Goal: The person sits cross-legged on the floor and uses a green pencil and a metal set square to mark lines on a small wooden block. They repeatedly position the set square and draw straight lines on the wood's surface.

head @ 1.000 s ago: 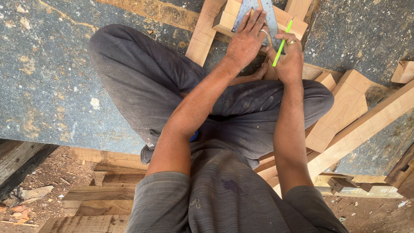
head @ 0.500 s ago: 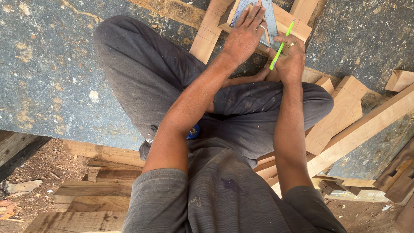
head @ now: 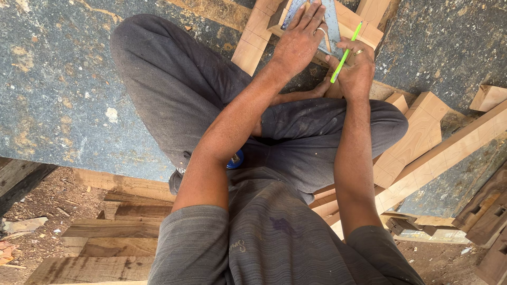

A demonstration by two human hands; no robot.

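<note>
Your left hand lies flat, fingers spread, pinning the grey metal try square on the pale notched wooden block, while your right hand pinches the green pencil, tip off the wood; marking looks unfinished.

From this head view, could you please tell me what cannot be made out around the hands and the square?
- Metal square: its far end is cut off by the top edge; the left hand covers its middle.
- Green pencil tip: hidden beside the right hand, so any mark cannot be seen.
- Wooden block: partly under the left hand and cut by the top edge.
- Blue object: mostly hidden behind the left forearm.
</note>
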